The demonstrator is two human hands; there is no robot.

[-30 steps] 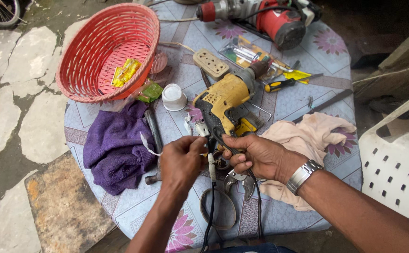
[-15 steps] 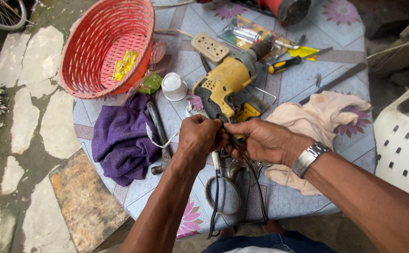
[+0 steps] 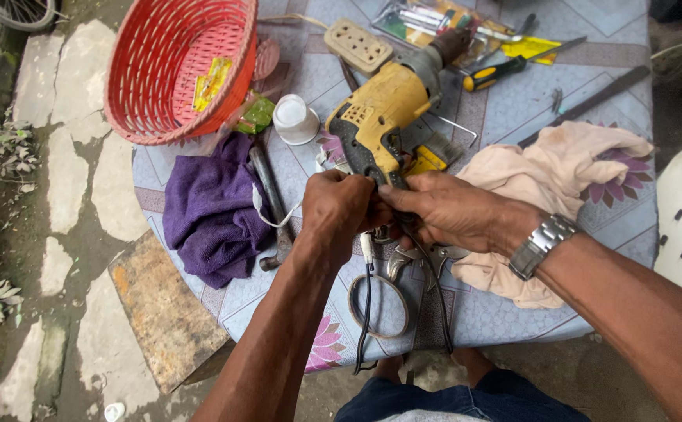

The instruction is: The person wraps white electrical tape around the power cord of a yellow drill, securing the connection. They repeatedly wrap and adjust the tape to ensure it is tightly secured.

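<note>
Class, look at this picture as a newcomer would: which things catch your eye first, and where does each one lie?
First the yellow power drill at the table's middle, its rear end met by the left hand and right hand, which grip its black cord. Next the red basket at the far left edge, with a purple cloth crumpled below it.
</note>
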